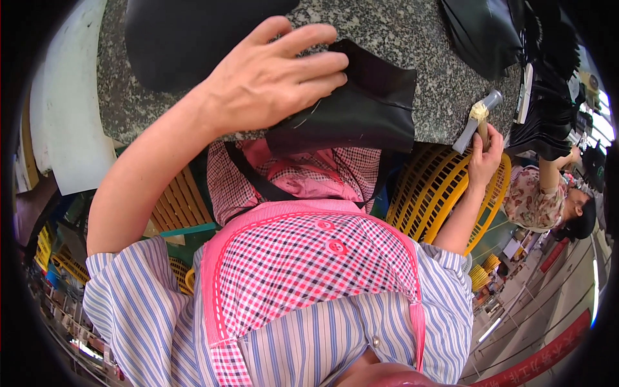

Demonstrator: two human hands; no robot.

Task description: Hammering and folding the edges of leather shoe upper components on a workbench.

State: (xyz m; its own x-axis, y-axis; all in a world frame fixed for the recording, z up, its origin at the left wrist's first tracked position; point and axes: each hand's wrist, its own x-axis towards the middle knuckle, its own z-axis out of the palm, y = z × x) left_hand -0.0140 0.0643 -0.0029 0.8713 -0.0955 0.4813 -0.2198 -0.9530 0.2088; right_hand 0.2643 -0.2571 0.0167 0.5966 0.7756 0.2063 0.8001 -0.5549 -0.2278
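Observation:
A black leather piece (361,119) with a seam and a few loose pale threads lies folded at the near edge of the speckled stone worktop (438,77), partly hanging over it. My left hand (277,74) reaches across from the left, its fingers bent and closed on the leather's left side; the thumb is hidden below. At the right edge of the worktop, my right hand (487,158) grips the short handle of a hammer (493,100). The hammer has a metal head with pale yellowish material around its middle. It is apart from the leather.
Another black sheet (180,45) lies at the far left. More black pieces (483,32) and a stack of them (548,122) are on the right. A yellow plastic basket (419,193) stands below the right edge. Another person (535,200) is beyond it.

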